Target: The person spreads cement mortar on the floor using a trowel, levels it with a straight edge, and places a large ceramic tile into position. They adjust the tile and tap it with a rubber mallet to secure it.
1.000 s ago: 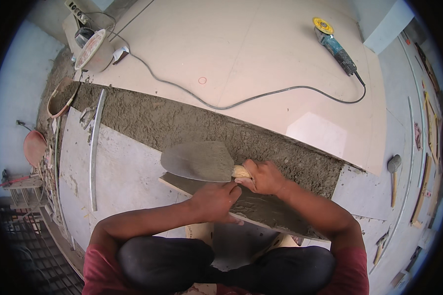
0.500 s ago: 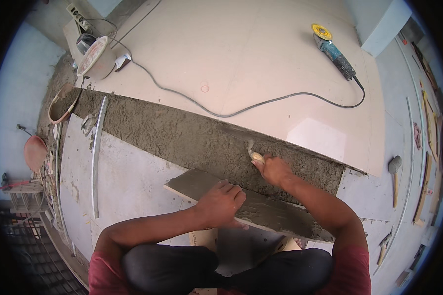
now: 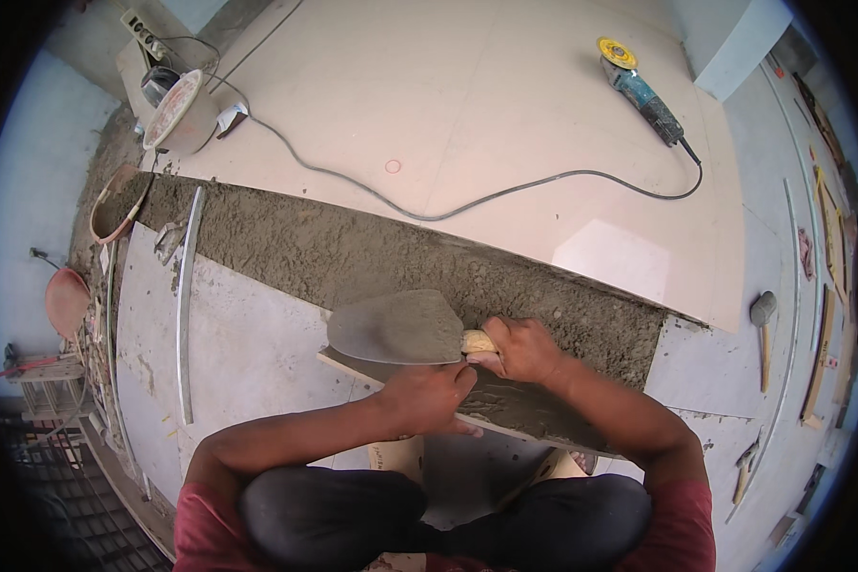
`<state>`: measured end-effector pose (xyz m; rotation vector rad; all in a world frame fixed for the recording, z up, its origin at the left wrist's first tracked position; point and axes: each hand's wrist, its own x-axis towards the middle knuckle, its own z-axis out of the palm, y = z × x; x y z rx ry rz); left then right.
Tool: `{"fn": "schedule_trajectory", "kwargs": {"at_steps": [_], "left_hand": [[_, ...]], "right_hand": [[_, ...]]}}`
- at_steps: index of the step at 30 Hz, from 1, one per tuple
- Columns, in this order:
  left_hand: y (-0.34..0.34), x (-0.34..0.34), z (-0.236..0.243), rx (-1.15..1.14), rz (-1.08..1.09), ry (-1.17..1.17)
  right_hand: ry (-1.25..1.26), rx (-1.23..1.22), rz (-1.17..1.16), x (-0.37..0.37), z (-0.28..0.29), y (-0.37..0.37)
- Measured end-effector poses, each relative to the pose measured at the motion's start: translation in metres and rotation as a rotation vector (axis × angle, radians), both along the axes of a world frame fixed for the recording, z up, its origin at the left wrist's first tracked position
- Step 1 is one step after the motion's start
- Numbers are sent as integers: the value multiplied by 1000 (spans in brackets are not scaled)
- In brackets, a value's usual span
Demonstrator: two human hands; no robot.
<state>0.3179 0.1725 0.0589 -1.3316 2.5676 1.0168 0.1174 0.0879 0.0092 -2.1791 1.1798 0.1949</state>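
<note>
My right hand [image 3: 524,349] is closed round the wooden handle of a trowel [image 3: 396,327]. The broad blade points left and lies over the far left part of a long tile strip [image 3: 534,412], whose upper face is coated with grey mortar. With my left hand [image 3: 427,398] I grip the near edge of that strip, thumb below and fingers on top; it is held above my knees. Just beyond it a trench-like band of rough wet mortar [image 3: 286,238] runs between the pale laid tiles [image 3: 505,114] and the grey floor sheets [image 3: 248,310].
An angle grinder [image 3: 646,100] lies on the pale tiles, its cable curving left. At the far left stand a bucket [image 3: 186,119], a power strip [image 3: 143,33] and a pan [image 3: 114,214]. A metal straightedge [image 3: 189,315] lies at left, a mallet [image 3: 764,329] at right.
The trowel has come up from the mortar bed and swung left over the coated strip. My right hand moved nearer to my left hand, which still grips the strip.
</note>
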Motion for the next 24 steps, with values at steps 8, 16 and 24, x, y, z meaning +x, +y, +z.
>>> {"fn": "schedule_trajectory", "kwargs": {"at_steps": [8, 16, 24], "left_hand": [[-4, 4, -5, -232, -72, 47], [2, 1, -9, -249, -75, 64], [-14, -2, -3, -249, -68, 60]], "right_hand": [[2, -5, -20, 2, 2, 6], [149, 109, -311, -8, -26, -3], [210, 51, -309, -33, -37, -36]]}}
